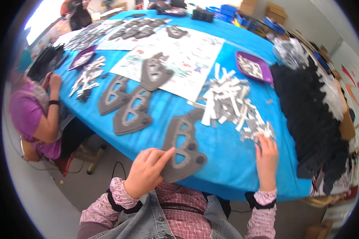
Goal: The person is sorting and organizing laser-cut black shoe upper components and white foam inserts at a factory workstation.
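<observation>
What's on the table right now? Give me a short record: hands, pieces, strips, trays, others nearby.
Left hand: fingers over the nearest grey cut-out piece
Right hand: fingertips at the near end of the grey-and-white strips; grip unclear
Other grey pieces: two left of the nearest one; another farther back, partly over a white printed sheet
Purple trays: right tray and left tray, both holding strips
Right side: black pile
Nearby: seated co-worker, left

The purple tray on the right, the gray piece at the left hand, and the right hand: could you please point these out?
Purple tray (267,72), head view: its right wall.
Gray piece (180,172), head view: its broad near end.
Right hand (267,158), head view: back of the hand.
</observation>
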